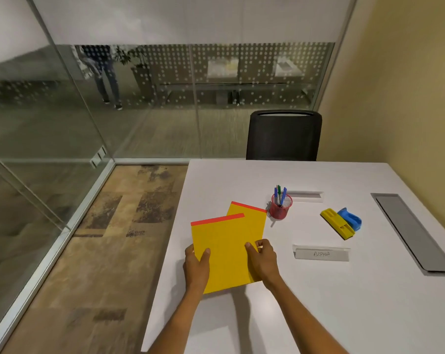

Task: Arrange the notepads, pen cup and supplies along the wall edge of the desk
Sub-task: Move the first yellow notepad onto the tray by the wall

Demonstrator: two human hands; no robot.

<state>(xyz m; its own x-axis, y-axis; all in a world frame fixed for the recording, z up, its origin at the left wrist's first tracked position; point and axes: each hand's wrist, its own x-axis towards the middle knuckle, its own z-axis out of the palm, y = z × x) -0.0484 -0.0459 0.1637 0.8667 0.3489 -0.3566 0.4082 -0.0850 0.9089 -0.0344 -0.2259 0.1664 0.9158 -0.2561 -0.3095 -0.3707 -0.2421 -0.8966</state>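
Observation:
Two yellow notepads with red top strips lie overlapping near the left edge of the white desk (pixel 344 302). The upper notepad (pixel 224 249) is gripped at its left edge by my left hand (pixel 197 267). My right hand (pixel 263 259) holds its right edge, fingers also touching the lower notepad (pixel 252 221), which pokes out behind to the right. A red mesh pen cup (pixel 280 206) with several pens stands just right of the pads. Further right lie a yellow stapler (pixel 337 223) and a blue tape dispenser (pixel 351 219), touching each other.
A folded name card reading ALPHA (pixel 322 253) stands right of my right hand. Another white card (pixel 307 196) sits behind the cup. A grey cable flap (pixel 412 231) runs beside the yellow wall (pixel 407 98). A black chair (pixel 284 135) stands at the far edge. Glass partitions are on the left.

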